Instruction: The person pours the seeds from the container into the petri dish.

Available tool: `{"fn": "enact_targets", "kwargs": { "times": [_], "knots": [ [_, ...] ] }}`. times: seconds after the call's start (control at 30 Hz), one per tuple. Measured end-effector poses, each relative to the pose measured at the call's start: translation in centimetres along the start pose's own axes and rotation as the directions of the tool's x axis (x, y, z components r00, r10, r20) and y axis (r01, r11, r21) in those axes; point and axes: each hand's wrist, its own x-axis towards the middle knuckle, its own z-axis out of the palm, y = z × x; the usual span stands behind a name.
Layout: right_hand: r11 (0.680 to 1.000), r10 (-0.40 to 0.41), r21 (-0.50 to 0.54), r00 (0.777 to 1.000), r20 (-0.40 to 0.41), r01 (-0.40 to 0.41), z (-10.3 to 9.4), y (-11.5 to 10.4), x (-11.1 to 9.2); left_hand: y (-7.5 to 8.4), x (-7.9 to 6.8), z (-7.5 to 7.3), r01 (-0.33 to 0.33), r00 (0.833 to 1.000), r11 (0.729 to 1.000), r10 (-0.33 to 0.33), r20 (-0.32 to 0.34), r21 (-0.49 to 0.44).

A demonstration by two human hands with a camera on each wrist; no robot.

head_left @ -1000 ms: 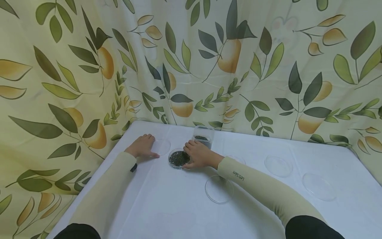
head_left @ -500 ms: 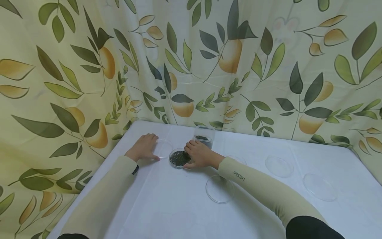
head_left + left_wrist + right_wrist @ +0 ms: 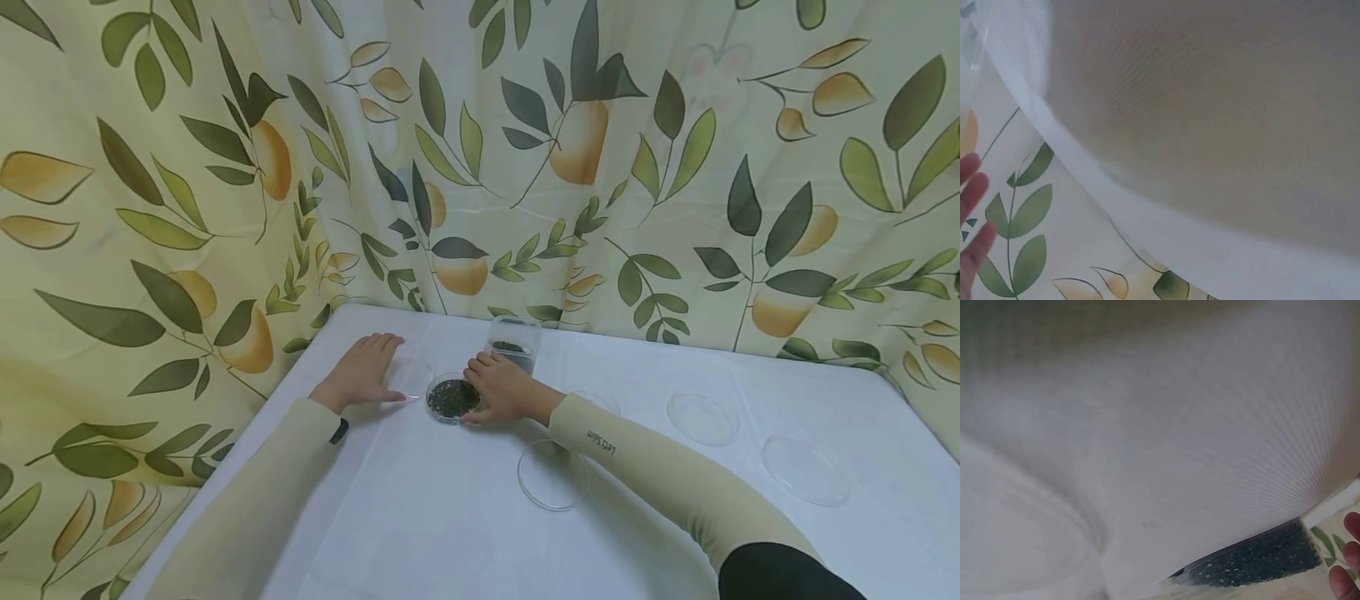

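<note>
In the head view my left hand [image 3: 362, 371] spans the left side of a clear petri dish lid [image 3: 422, 368], thumb near its front edge and fingers at its far edge. The lid is faint against the cloth. Just to its right, my right hand [image 3: 498, 387] grips a petri dish [image 3: 452, 398] of dark, speckled granules by its right rim, with the thumb in front. Only the fingers [image 3: 975, 194] of the left hand show in its wrist view, spread apart. At the right wrist view's corner are the right hand's fingertips [image 3: 1342, 581].
Behind the right hand stands a clear plastic box [image 3: 517, 335] with dark granules inside. Several clear round dishes or lids lie on the white tablecloth [image 3: 420, 517], including one in front [image 3: 553, 475] and two at right [image 3: 702, 417]. A leaf-patterned curtain [image 3: 450, 167] hangs behind.
My left hand and the clear lid have shifted slightly to the right, and the lid's near edge now looks brighter. The right hand stays on the petri dish.
</note>
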Motion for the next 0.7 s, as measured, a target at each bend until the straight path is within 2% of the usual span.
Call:
{"fn": "enact_targets", "kwargs": {
  "times": [0.17, 0.4, 0.6, 0.7],
  "knots": [
    [1.000, 0.001, 0.010, 1.000, 0.002, -0.001, 0.0, 0.0, 0.0, 0.2, 0.1, -0.3, -0.074, 0.996, 0.997, 0.072, -0.061, -0.033],
    [1.000, 0.004, 0.008, 1.000, 0.010, -0.005, 0.0, 0.0, 0.0, 0.9, 0.5, -0.6, -0.166, 0.981, 0.986, 0.164, -0.105, -0.007],
    [0.999, 0.002, 0.034, 0.999, 0.037, -0.003, 0.0, 0.1, 0.0, 1.6, 0.8, -1.1, -0.216, 0.971, 0.976, 0.218, -0.099, 0.025],
    [0.999, -0.002, 0.045, 0.998, 0.070, -0.001, -0.2, 0.2, 0.0, 2.0, 1.0, -1.3, -0.222, 0.972, 0.974, 0.225, -0.073, 0.047]
  ]
}}
